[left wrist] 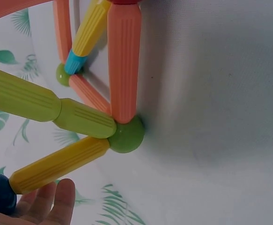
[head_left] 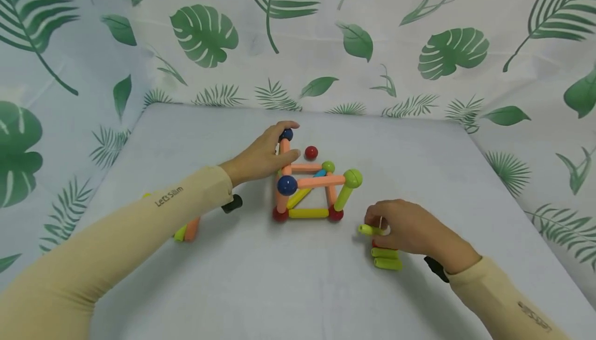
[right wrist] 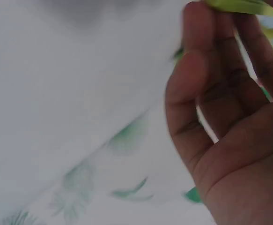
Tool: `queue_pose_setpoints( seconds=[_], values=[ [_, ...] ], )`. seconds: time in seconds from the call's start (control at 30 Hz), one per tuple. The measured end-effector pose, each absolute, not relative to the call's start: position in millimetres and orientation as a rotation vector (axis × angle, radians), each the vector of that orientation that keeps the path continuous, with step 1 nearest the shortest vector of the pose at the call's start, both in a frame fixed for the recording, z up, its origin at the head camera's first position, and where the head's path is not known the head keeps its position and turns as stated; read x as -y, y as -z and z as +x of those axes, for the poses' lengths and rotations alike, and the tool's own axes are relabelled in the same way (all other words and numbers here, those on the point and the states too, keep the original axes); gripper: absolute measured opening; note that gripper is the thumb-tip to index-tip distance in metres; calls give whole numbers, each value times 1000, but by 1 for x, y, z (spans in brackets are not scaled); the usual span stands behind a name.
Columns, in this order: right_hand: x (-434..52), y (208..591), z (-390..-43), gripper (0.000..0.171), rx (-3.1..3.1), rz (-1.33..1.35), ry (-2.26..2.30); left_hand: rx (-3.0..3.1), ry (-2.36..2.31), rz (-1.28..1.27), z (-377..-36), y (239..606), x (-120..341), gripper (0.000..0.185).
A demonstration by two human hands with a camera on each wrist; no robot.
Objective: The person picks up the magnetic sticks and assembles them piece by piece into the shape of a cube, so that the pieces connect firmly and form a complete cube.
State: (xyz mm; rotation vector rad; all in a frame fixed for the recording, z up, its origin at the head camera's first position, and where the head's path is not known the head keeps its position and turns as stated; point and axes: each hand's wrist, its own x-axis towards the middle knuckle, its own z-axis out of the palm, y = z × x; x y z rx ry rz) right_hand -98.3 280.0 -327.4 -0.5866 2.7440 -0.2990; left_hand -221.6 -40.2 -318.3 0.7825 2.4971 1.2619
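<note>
We've a white table (head_left: 326,288) w/ leafy-print cloth (head_left: 312,40) walling its far, L & R edges. Rod-and-ball frame (head_left: 321,181) stands approx. mid-table, toward the far edge. Our L hand (head_left: 261,158) has fingers curled round its rear blue ball (head_left: 287,134); our R hand (head_left: 412,228), toward the R edge, pinches a lime rod (head_left: 365,230) in part-bent fingers, nr two more lime rods (head_left: 387,264).

The left sleeve (head_left: 153,221) blocks part of the sticks (head_left: 191,230) behind it, and the right hand (head_left: 405,226) hides most of a red piece (head_left: 383,246). Left wrist cam clips the blue ball (left wrist: 3,194) and left hand (left wrist: 40,208); right wrist one's pretty blurry, with the green stick (right wrist: 241,6) cut off up top.
</note>
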Motion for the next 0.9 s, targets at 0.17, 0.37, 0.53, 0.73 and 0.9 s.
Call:
queue_pose_setpoints(
  seconds=[0.17,0.37,0.53,0.73,0.9],
  values=[
    [-240,323,-92,29,-2602,-757,629,-2508,-1263,794,-222,318,42,66],
    [-200,334,-95,32,-2573,-853,769,-2495,-1273,789,-222,318,42,65],
    [-178,344,-101,27,-2721,-769,926,-2473,-1284,805,-223,318,42,65],
    [-164,354,-108,30,-2817,-678,1028,-2470,-1292,795,-222,318,40,64],
    [-161,361,-112,29,-2820,-637,1038,-2475,-1289,783,-223,319,39,63]
  ],
)
